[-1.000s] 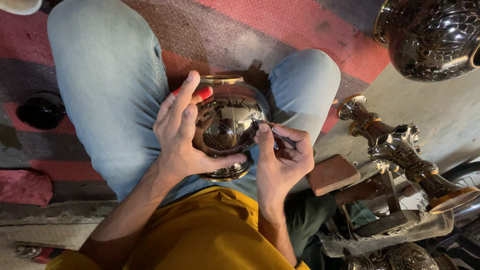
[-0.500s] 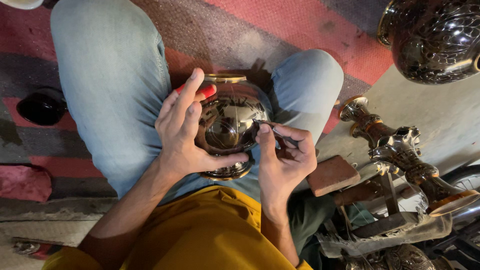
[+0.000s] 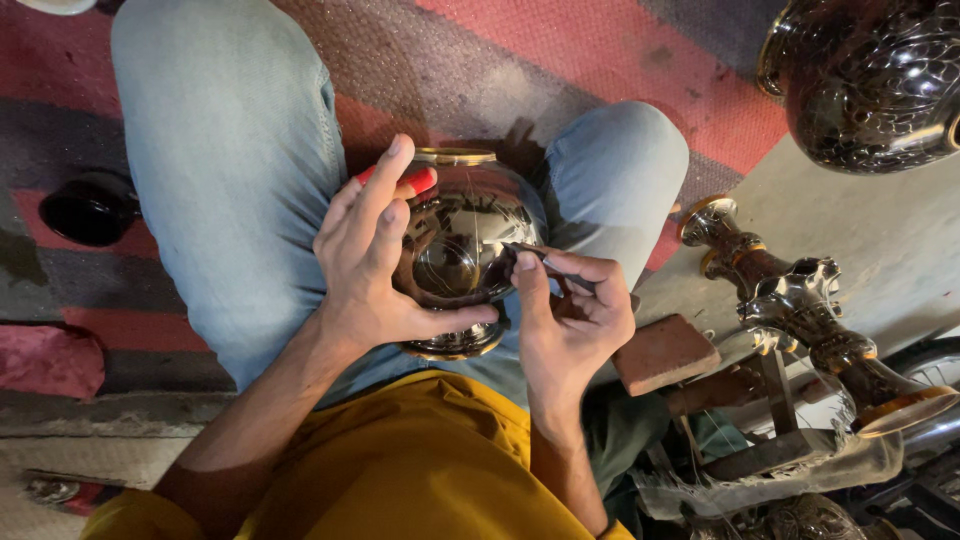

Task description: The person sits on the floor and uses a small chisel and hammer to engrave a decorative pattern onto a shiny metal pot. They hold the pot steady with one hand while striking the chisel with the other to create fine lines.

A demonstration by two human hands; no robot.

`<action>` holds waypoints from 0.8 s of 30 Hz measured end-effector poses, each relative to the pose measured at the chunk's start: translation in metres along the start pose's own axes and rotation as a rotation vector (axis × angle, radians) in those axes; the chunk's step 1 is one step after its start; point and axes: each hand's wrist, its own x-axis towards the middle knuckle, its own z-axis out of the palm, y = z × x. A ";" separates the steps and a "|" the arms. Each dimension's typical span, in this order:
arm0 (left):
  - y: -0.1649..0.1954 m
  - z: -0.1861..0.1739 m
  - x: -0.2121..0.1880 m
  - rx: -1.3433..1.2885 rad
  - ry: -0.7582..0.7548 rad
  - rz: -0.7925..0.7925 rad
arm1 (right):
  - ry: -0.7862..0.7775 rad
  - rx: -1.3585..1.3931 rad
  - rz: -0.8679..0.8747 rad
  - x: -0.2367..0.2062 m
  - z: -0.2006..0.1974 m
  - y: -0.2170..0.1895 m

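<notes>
At the centre of the frame, a shiny brass pot [image 3: 455, 255] rested on the person's lap, cupped by the left hand [image 3: 385, 260] with fingers curled around its side. The right hand [image 3: 570, 310] pinched a thin engraving tool [image 3: 540, 255], tip touching the pot's surface. A dark ornate vase [image 3: 870, 80] stood at upper right.

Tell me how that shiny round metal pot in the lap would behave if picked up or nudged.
The metal pot looks rigid, probably fairly heavy for its size. Its polished, mirror-like surface is likely slippery; the left hand wraps around it. The bulging round body would probably roll if laid sideways. The right hand holds a thin tool against it.
</notes>
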 end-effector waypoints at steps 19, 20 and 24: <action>-0.001 0.001 0.000 0.005 0.002 0.001 | -0.155 -0.039 -0.084 -0.003 -0.009 -0.002; 0.000 0.001 0.000 0.006 0.002 -0.001 | -0.175 -0.025 -0.089 -0.003 -0.011 -0.001; 0.000 0.001 0.001 0.003 0.003 0.003 | -0.148 -0.015 -0.075 -0.003 -0.010 0.004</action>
